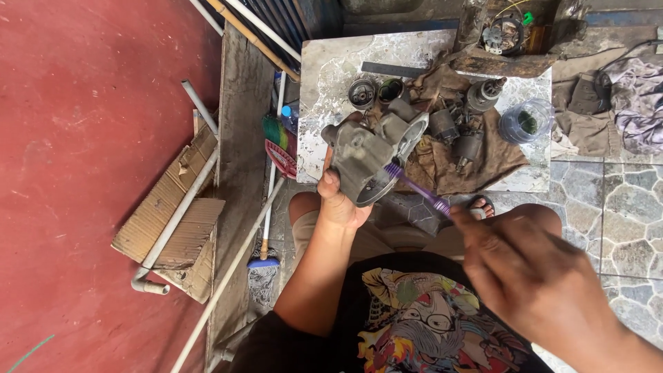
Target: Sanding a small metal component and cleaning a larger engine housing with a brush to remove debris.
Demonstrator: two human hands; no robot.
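Hands come first as we look down: our left hand [340, 200] is clenched around a grey metal housing [369, 155], thumb pressed on its near face, and holds it up in the air above our knees, just near of the table [324, 76]. Our right hand [532, 276] grips a purple toothbrush [414, 185] by the end of its handle, and the bristle end touches the lower edge of the housing. We cannot tell exactly how the right fingers wrap the handle, since that hand is blurred. Behind the housing, the white, stained table carries a brown rag [449, 159] spread over its middle, and on the rag lie several small grey motor parts [456, 131]. Two round metal caps [376, 92] sit side by side toward the far left of the table, beside a dark flat bar [394, 69]. A clear plastic jar [526, 121] stands at the right edge of the table. To the left, on the red floor [83, 138], flattened cardboard [173, 214] lies under a white pipe [176, 217], and a broom [266, 228] leans nearby. One sandalled foot [482, 206] shows on the stone tiles just past the toothbrush.
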